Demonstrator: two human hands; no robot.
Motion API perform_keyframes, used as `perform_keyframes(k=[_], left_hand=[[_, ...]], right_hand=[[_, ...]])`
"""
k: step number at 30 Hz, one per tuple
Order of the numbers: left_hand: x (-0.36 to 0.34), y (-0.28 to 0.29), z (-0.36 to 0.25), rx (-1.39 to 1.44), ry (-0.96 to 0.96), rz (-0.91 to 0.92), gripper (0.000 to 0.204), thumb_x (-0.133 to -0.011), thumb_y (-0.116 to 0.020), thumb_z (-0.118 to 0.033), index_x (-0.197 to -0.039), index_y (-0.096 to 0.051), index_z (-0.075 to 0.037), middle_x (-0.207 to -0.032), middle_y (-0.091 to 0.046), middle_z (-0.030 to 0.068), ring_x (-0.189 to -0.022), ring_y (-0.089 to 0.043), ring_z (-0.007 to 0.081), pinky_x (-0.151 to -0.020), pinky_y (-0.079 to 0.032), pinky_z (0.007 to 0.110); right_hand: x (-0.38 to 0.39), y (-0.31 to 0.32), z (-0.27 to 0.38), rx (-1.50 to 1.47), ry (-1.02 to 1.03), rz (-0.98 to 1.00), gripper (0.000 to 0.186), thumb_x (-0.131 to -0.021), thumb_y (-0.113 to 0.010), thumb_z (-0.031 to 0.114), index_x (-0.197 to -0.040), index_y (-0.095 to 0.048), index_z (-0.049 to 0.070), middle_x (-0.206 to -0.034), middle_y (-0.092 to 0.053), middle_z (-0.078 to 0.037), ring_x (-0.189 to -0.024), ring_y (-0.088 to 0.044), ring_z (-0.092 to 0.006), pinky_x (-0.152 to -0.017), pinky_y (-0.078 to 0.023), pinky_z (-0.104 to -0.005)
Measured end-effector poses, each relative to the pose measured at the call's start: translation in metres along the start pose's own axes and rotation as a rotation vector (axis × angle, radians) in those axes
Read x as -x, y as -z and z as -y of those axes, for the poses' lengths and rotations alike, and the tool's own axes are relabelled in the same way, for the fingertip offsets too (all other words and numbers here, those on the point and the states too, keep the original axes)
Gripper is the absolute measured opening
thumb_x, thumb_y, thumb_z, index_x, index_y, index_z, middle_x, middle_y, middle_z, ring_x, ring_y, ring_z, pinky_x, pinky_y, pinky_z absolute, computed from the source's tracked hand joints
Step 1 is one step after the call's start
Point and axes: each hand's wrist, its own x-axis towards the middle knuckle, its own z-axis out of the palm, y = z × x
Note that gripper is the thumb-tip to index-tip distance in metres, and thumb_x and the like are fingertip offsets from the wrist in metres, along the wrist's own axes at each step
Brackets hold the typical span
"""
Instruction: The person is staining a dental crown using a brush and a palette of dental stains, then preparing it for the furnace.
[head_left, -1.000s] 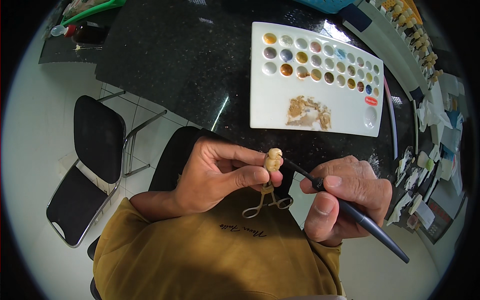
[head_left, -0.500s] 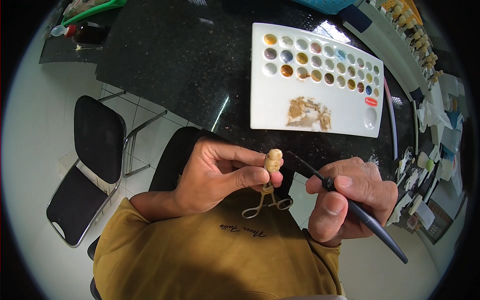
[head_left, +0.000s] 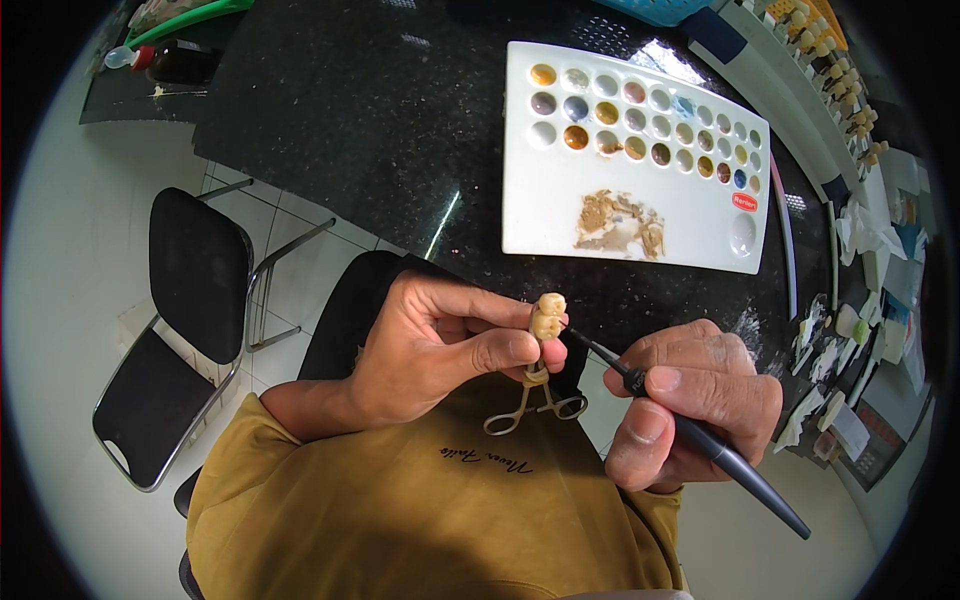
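My left hand (head_left: pixel 420 350) is closed on a metal locking clamp with ring handles (head_left: pixel 530 400), which holds cream dental crowns (head_left: pixel 549 316) upright near its fingertips. My right hand (head_left: pixel 690 405) grips a slim dark-handled brush (head_left: pixel 740 465); its fine tip is at the right side of the crowns, though whether it touches them I cannot tell. Beyond both hands a white palette (head_left: pixel 540 200) lies on the black counter (head_left: pixel 330 90), with rows of coloured paint wells and a smeared patch of brownish paste.
A black chair (head_left: pixel 195 275) stands to the left. A dark bottle (head_left: pixel 175 65) and green tray (head_left: pixel 205 15) lie at the back left. A blue basket (head_left: pixel 640 12), tooth shade samples (head_left: pixel 830 75) and crumpled white papers (head_left: pixel 865 235) line the back and right.
The brush in my right hand drew away rightward from the crowns, then came back leftward to them, its handle end now slightly lower. My left hand has stayed almost still.
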Motion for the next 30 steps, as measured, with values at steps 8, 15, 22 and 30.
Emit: perform_keyframes(k=[8, 15, 22, 30], left_hand=[[0.0008, 0.0019, 0.0002, -0.001, -0.021, 0.012, 0.022, -0.087, -0.065, -0.005, -0.105, -0.064, 0.006, -0.097, -0.068, 0.0172, -0.092, -0.067, 0.0185, -0.081, -0.056, 0.027], [0.0, -0.0006, -0.0008, 0.025, 0.003, 0.003, 0.022, -0.086, -0.065, -0.005, -0.105, -0.064, 0.006, -0.098, -0.068, 0.0171, -0.091, -0.067, 0.0187, -0.081, -0.057, 0.027], [0.0003, -0.0003, -0.0003, 0.027, -0.01, 0.002, 0.022, -0.086, -0.065, -0.006, -0.105, -0.064, 0.006, -0.097, -0.068, 0.0175, -0.091, -0.067, 0.0188, -0.081, -0.056, 0.027], [0.0006, -0.001, -0.0007, 0.024, -0.005, 0.0, 0.023, -0.086, -0.065, -0.006, -0.106, -0.064, 0.006, -0.097, -0.068, 0.0175, -0.091, -0.067, 0.0187, -0.081, -0.056, 0.027]], right_hand=[[-0.0015, 0.001, 0.0, -0.036, 0.005, 0.05, 0.026, -0.079, -0.061, 0.006, -0.101, -0.049, -0.001, -0.066, -0.056, -0.009, -0.047, -0.058, -0.0166, -0.046, -0.048, -0.0266], [0.0004, 0.0022, -0.0001, -0.051, 0.001, 0.049, 0.025, -0.078, -0.061, 0.006, -0.1, -0.05, -0.001, -0.068, -0.056, -0.01, -0.049, -0.06, -0.0171, -0.047, -0.049, -0.0264], [-0.0003, -0.0016, -0.0023, -0.078, 0.033, 0.027, 0.025, -0.078, -0.061, 0.005, -0.099, -0.051, -0.004, -0.068, -0.057, -0.011, -0.05, -0.06, -0.0172, -0.047, -0.05, -0.0268], [0.0002, 0.0018, -0.0017, -0.076, 0.017, 0.05, 0.024, -0.077, -0.061, 0.005, -0.098, -0.053, -0.004, -0.068, -0.058, -0.011, -0.05, -0.06, -0.0178, -0.047, -0.05, -0.0272]])
